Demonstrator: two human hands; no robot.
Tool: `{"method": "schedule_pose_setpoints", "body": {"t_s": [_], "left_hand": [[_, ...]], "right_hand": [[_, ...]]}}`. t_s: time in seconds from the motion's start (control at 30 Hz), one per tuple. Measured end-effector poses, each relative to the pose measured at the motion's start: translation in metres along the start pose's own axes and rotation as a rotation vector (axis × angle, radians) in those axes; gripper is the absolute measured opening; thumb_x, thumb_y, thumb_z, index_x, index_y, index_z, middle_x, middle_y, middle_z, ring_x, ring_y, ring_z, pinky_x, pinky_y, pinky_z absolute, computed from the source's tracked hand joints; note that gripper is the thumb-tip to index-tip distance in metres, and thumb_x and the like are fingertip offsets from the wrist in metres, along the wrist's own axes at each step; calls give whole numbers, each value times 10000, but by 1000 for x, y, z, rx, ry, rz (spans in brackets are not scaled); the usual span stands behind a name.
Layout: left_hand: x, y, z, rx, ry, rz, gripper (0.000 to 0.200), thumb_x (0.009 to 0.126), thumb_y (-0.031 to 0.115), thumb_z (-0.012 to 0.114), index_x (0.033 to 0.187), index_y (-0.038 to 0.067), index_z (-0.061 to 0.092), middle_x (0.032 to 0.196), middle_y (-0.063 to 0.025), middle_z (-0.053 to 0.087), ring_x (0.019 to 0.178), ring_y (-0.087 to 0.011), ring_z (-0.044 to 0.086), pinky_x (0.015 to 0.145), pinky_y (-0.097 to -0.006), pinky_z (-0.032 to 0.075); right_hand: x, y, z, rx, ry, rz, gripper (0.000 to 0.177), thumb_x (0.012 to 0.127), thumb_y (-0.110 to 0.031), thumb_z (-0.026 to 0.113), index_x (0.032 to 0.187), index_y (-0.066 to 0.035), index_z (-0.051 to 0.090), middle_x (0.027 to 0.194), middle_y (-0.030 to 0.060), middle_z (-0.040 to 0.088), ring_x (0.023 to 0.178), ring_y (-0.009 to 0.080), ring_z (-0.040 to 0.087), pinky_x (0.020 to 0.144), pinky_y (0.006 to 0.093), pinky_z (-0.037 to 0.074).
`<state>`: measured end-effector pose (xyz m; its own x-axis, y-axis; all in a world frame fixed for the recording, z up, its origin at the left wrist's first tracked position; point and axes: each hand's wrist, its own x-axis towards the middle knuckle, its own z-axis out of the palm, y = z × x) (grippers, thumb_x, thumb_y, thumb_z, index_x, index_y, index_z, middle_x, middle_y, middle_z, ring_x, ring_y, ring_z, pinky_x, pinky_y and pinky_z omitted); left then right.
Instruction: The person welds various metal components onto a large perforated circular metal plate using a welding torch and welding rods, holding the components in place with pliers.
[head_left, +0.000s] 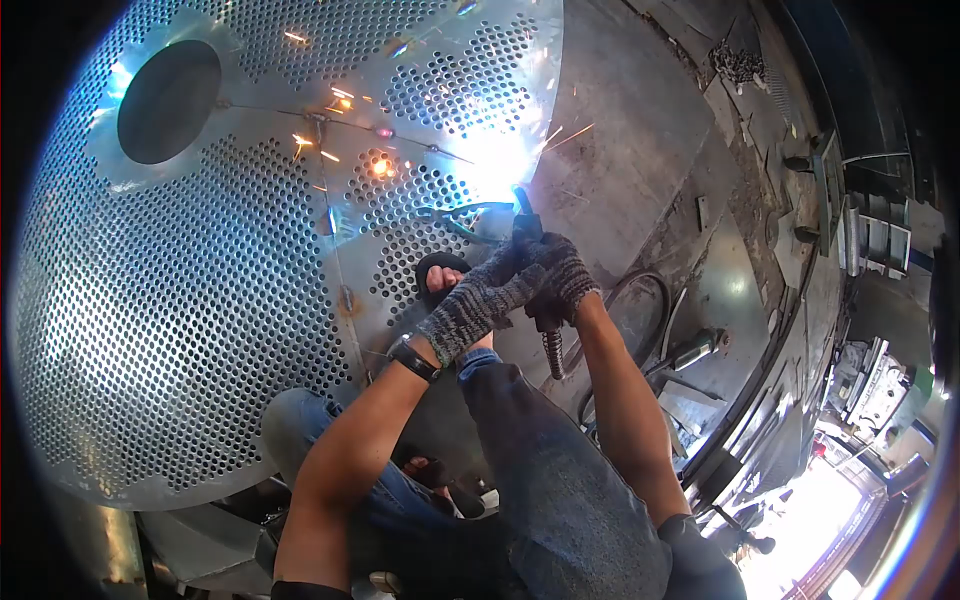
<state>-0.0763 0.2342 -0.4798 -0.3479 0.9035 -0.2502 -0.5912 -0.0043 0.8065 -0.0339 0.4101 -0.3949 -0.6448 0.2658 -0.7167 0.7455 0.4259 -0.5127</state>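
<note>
Both my hands wear grey knitted gloves and meet around a dark welding torch [525, 225], whose tip points up at a bright white arc [497, 163]. My right hand [562, 272] is wrapped round the torch handle, from which a coiled cable guard [553, 352] hangs. Against it rests my left hand [485, 297], its fingers closed on the torch; a black watch is on that wrist. The arc burns at the edge of a large perforated metal disc [190, 290], and orange sparks fly over its holes. Pliers [465, 213] lie just left of the torch.
A round opening [170, 102] is at the disc's upper left. Bare toes [442, 279] show beside my left hand. On the right are a looped black cable [665, 300], a grinder-like tool [700, 348], metal scraps and a metal frame [884, 238].
</note>
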Motion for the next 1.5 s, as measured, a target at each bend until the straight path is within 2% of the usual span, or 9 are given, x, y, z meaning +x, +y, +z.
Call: {"method": "schedule_pose_setpoints", "body": {"t_s": [0.33,0.43,0.7,0.87,1.0,1.1,1.2,1.37,1.5], "left_hand": [[-4,-1,-2,-4,-5,-8,813,1011,442,619,1607,-51,372,1555,-206,532,1407,-275,532,1207,-372,397],[-4,-2,-1,-19,-11,-4,831,1008,457,614,1610,-56,363,1564,-214,523,1416,-285,526,1214,-378,391],[6,-9,1,-31,-14,25,878,1000,494,601,1620,-70,339,1587,-236,499,1439,-309,511,1233,-396,377],[10,-14,2,-74,-17,32,909,995,518,593,1626,-78,324,1601,-250,483,1453,-325,502,1245,-407,368],[11,-25,-1,-318,-43,67,933,991,537,587,1631,-84,313,1613,-261,471,1464,-337,494,1255,-415,361],[11,-33,-6,-701,-107,23,952,988,551,582,1635,-89,304,1621,-270,462,1473,-347,488,1262,-422,355],[10,-22,-6,-17,-41,-104,1073,952,683,538,1631,-110,293,1639,-314,419,1514,-392,433,1294,-453,303],[-5,-37,5,-1121,-144,342,849,1085,604,384,1628,-49,365,1589,-233,521,1452,-378,508,1272,-457,347],[0,-28,-8,-703,197,79,1272,849,854,413,1638,-130,249,1645,-387,346,1541,-487,375,1289,-516,321]], "right_hand": [[15,28,13,32,93,-3,527,1049,-452,645,1060,74,615,747,196,702,588,303,733,515,441,593],[1,-8,5,441,94,299,541,1057,-481,621,1060,61,622,731,180,694,545,308,715,483,453,581],[33,64,30,-292,407,-462,643,1024,-571,633,1053,72,647,779,186,678,578,304,696,505,477,563],[-5,-6,3,670,96,298,711,1017,-632,603,1027,78,643,744,164,652,523,306,663,483,459,561],[-1,-3,-3,611,65,313,696,1015,-611,616,1063,83,638,728,181,668,525,309,680,469,459,558],[11,12,6,-41,102,-158,651,1015,-558,643,1097,86,613,712,202,682,550,313,708,464,468,557],[-8,-28,4,92,114,284,473,1004,-374,712,1190,47,605,783,211,683,560,341,697,505,485,574],[-5,0,9,101,184,130,395,1036,-311,660,1214,38,613,786,146,696,619,326,734,518,426,592],[-14,-1,1,562,152,93,489,1026,-448,666,1129,25,591,727,150,637,510,265,649,449,443,528]]}}
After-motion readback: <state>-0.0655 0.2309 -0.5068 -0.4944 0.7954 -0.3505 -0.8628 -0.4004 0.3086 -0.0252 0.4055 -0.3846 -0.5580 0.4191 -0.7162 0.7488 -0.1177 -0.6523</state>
